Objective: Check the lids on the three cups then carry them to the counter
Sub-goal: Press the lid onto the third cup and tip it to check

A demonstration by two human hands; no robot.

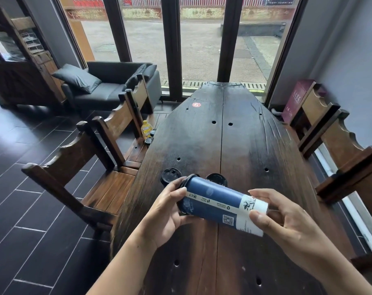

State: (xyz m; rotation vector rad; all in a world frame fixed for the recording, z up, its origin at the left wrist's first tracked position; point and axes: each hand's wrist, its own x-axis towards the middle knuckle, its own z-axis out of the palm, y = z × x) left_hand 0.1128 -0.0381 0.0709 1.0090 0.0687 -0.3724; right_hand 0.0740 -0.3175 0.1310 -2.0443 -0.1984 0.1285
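A tall blue and white paper cup (215,201) with a black lid lies on its side in the air above the dark wooden table (240,145). My left hand (170,207) grips its lidded end, fingers curled round the rim. My right hand (274,216) holds the white bottom end between thumb and fingers. Behind the held cup stand two more cups on the table, seen from above by their black lids: one on the left (170,175) and one on the right (217,179), partly hidden by the held cup.
Wooden chairs line the table's left side (78,167) and right side (338,145). A yellow bottle (146,129) and small black lids sit on a left chair's seat. A grey sofa (108,86) stands by the window. Dark tiled floor spreads to the left.
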